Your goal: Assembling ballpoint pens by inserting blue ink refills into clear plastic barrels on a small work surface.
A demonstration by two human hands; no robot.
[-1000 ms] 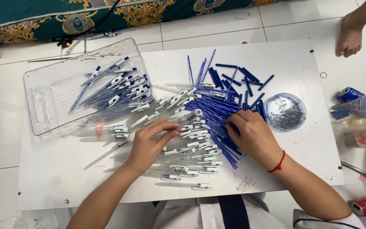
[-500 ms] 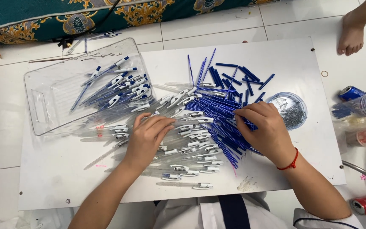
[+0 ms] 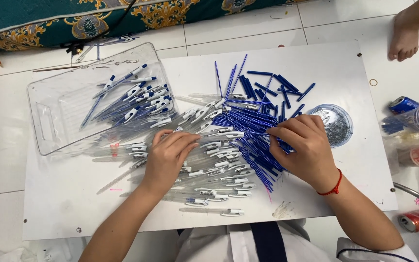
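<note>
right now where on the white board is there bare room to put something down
Bare patches: the near-left corner of the white board, below the clear tray; the far-right strip beyond the blue refills. Crowded: the middle, where both hands sit on the clear pen barrels, and by the round dish.

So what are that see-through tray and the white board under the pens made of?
The tray looks like clear, glossy hard plastic: the floor tiles show through it and its rim catches light. The board seems a thin, matte white sheet, perhaps plastic or coated wood; I cannot tell which.
</note>
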